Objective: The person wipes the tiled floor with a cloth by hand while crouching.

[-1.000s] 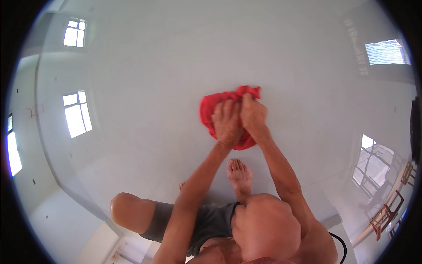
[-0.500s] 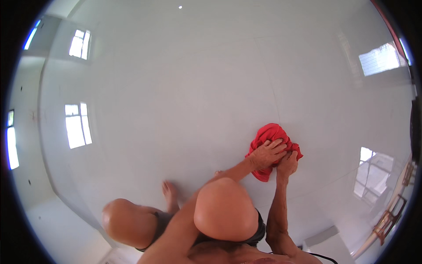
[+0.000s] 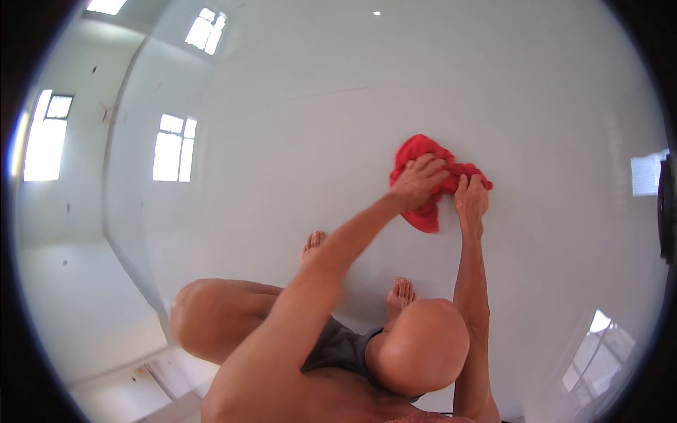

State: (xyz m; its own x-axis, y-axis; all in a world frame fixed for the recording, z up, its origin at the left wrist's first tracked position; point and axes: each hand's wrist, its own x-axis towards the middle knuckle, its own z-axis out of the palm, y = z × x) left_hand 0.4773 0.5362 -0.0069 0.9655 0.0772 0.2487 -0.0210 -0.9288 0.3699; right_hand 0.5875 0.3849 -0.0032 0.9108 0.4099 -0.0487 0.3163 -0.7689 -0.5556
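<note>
A crumpled red cloth point(image 3: 426, 218) lies bunched on the glossy pale grey floor, in front of my knees. My left hand point(image 3: 420, 180) presses down on its middle, fingers curled into the folds. At the cloth's right end my right hand point(image 3: 472, 197) grips a twisted part, with the fingertips bent over the fabric. Both arms reach out ahead, the left one passing between my knees and the right one outside my right knee. Some of the cloth is hidden under my hands.
My bare feet stand on the shiny floor point(image 3: 282, 162) behind the cloth, and my knees are bent. A pale wall point(image 3: 77, 211) with a window point(image 3: 48, 141) runs along the left. Window reflections point(image 3: 174, 148) show on the floor. A dark object point(image 3: 666, 211) sits at the right rim.
Both hands have pushed the cloth farther from my body, and my arms are straighter. The right hand sits farther from the left. The whole view has shifted, with more of the left wall showing.
</note>
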